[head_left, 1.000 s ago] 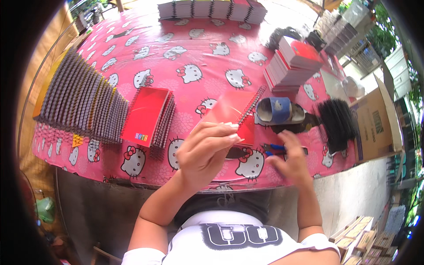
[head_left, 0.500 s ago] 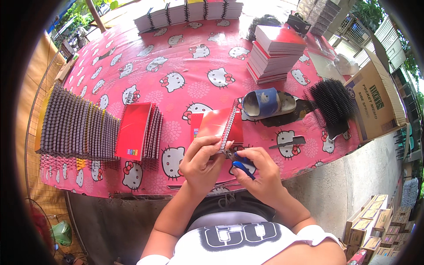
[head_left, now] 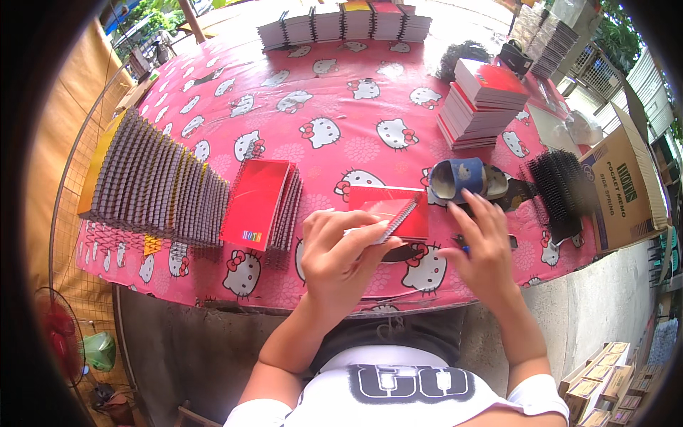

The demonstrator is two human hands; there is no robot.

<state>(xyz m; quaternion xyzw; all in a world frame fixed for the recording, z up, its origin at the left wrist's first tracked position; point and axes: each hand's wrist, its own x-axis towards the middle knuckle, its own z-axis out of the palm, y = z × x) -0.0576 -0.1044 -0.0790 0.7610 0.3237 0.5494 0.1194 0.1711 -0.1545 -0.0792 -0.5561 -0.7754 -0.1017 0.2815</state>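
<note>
My left hand (head_left: 340,248) is closed around a small red spiral notebook (head_left: 400,219), held tilted with its wire coil facing right. Beneath it lies another red notebook (head_left: 418,229) on the pink tablecloth. My right hand (head_left: 485,245) has its fingers spread and holds nothing. Blue-handled pliers (head_left: 463,246) rest on the table beside that palm, mostly hidden by the hand. Just beyond its fingertips is a blue and grey slipper (head_left: 462,176).
At the left stand a long row of spiral notebooks (head_left: 160,185) and a red-covered stack (head_left: 260,203). Unbound booklets (head_left: 473,107) are piled at the back right. Black coils (head_left: 558,185) lie beside a cardboard box (head_left: 622,185). More notebooks (head_left: 348,25) line the far edge.
My right hand has let go of the pliers, opened and moved right toward the slipper. My left hand keeps the notebook, now tilted lower. The whole view has shifted.
</note>
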